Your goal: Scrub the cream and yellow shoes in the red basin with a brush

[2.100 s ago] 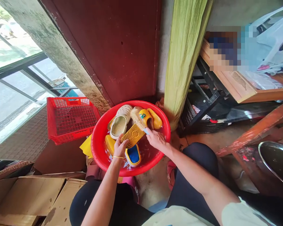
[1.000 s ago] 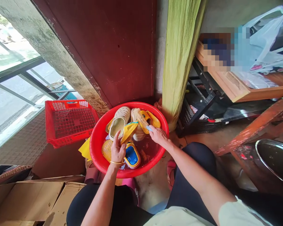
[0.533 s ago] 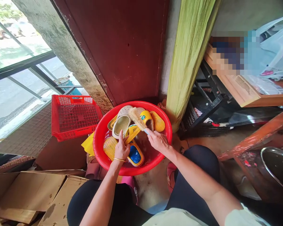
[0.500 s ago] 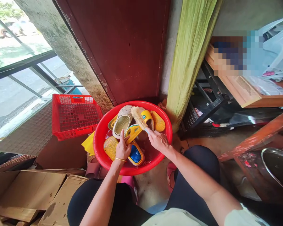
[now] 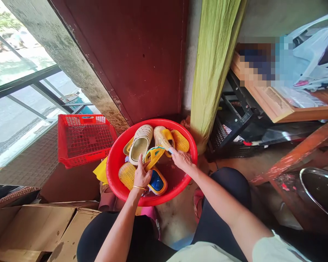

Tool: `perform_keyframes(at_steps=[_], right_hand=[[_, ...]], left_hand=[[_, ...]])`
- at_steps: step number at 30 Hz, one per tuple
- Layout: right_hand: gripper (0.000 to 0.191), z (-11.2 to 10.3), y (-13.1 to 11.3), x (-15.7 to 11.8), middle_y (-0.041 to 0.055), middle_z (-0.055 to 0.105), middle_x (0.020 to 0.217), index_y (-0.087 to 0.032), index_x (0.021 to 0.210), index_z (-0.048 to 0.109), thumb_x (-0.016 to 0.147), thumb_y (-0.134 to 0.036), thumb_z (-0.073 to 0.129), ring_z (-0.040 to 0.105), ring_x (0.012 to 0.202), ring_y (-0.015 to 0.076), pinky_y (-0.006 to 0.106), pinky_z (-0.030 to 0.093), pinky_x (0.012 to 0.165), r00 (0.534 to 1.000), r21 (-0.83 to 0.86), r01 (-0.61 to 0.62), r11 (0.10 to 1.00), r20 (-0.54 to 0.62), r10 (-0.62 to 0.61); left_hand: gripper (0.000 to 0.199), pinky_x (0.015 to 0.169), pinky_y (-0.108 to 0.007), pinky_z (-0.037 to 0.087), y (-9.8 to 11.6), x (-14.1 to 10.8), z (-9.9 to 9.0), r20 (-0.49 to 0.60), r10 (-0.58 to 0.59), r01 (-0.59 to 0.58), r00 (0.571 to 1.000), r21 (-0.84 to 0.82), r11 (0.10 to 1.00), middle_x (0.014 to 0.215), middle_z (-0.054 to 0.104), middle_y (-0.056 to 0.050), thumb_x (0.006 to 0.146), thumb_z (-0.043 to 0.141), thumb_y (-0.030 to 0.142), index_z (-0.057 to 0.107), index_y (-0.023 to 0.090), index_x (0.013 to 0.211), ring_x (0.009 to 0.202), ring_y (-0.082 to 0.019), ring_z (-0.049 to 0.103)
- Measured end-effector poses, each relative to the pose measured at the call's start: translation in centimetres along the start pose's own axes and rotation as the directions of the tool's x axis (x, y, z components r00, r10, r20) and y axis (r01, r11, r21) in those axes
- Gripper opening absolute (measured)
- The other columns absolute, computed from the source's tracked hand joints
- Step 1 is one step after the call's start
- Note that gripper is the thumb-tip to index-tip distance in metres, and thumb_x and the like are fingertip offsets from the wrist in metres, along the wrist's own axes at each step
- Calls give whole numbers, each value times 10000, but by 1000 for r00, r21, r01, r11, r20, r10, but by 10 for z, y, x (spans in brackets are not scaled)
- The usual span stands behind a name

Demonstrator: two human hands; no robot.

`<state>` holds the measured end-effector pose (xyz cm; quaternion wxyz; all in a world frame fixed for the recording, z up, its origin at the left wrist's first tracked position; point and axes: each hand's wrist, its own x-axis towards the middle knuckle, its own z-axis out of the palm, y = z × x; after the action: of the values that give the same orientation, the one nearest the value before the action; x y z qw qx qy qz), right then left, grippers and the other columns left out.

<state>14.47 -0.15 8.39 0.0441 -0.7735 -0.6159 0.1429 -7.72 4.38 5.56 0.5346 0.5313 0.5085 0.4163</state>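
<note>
My left hand (image 5: 142,175) is closed around one end of a yellow slipper (image 5: 154,156), which is tilted over the red basin (image 5: 113,178). In my right hand (image 5: 182,161) is the blue handle of a scrub brush (image 5: 161,137) with pale bristles, just right of that slipper. A beige clog (image 5: 141,142) lies behind my left hand. Several other yellow slippers sit in the basin's water, among them one sole-up (image 5: 181,141) at the right and one with a blue insole (image 5: 157,181) below the held slipper.
A red plastic crate (image 5: 89,136) stands left of the basin, with cardboard boxes (image 5: 35,225) nearer me. Behind the basin is a dark red door (image 5: 136,62). A yellow-green cloth (image 5: 213,65) hangs at its right. A wooden frame and a metal-rimmed pot (image 5: 321,194) are at right.
The brush has shifted a little to the right, away from the held slipper, and its bristles now lie at a different angle. My left hand keeps its hold. The whole view has moved slightly.
</note>
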Motion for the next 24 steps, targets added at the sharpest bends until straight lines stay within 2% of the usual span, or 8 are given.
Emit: perform_keyframes(at_steps=[3, 6, 8, 10, 15, 18, 21, 24], right_hand=[[590, 10, -6, -11, 128, 748, 1189, -297, 1655, 273, 1068, -323, 324, 725, 1022, 262, 368, 553, 879, 999, 0, 41, 999, -10, -41], [597, 21, -22, -35, 111, 743, 1168, -354, 1658, 249, 1065, -346, 320, 733, 986, 250, 357, 564, 852, 977, -2, 212, 977, 24, -212], [592, 24, -25, -42, 99, 741, 1162, -393, 1652, 246, 1065, -366, 320, 736, 987, 248, 354, 567, 847, 959, 1, 280, 960, 43, -280], [587, 21, -20, -37, 95, 739, 1192, -400, 1647, 261, 1064, -375, 328, 735, 1000, 248, 357, 568, 851, 968, -11, 251, 968, 36, -250], [544, 12, 14, -3, 92, 752, 1219, -358, 1608, 381, 1066, -340, 338, 731, 1041, 252, 369, 560, 882, 999, -25, 38, 999, -6, -39], [535, 17, 20, 1, 82, 747, 1254, -311, 1592, 420, 1064, -324, 342, 718, 1086, 235, 339, 550, 911, 998, 38, 49, 998, -37, -48], [554, 26, 8, -10, 74, 737, 1278, -284, 1612, 387, 1063, -326, 334, 715, 1079, 222, 316, 550, 912, 990, 94, 133, 987, -59, -128], [565, 32, -8, -26, 84, 744, 1229, -283, 1626, 364, 1065, -336, 323, 718, 1040, 223, 313, 552, 887, 979, 87, 201, 976, -46, -198]], left_hand=[[767, 1196, -422, 362, 2, 0, 0, 31, -1, 0, 1000, 6, 1000, 1062, 763, -66, 506, 675, -68, 667, 252, 1204, 1279, -318, 619], [633, 1205, -421, 362, 2, 4, -4, 65, -22, 22, 998, 7, 1000, 1014, 741, -67, 500, 643, -90, 719, 256, 1025, 1326, -327, 579], [541, 1212, -443, 356, 1, 9, -8, 95, -31, 26, 995, 52, 998, 980, 729, -68, 507, 632, -86, 727, 261, 911, 1339, -344, 559], [517, 1235, -456, 319, 1, 13, -12, 129, -8, -7, 992, 116, 993, 1010, 735, -70, 517, 626, -81, 737, 266, 883, 1336, -348, 555], [578, 1258, -489, 248, 5, 17, -23, 150, 14, -41, 989, 179, 983, 1040, 751, -85, 510, 594, -106, 783, 280, 897, 1361, -357, 535], [558, 1267, -561, 156, 7, 12, -26, 219, 2, -61, 976, 261, 963, 1102, 756, -86, 506, 628, -119, 780, 288, 855, 1451, -391, 431], [415, 1230, -574, 239, 7, 6, -18, 245, -33, -31, 969, 254, 967, 1082, 749, -83, 534, 769, -59, 744, 283, 768, 1461, -407, 400], [331, 1119, -444, 422, 4, 6, -3, 131, -37, 12, 991, 182, 983, 906, 697, -82, 549, 867, 24, 696, 264, 698, 1357, -373, 498]])
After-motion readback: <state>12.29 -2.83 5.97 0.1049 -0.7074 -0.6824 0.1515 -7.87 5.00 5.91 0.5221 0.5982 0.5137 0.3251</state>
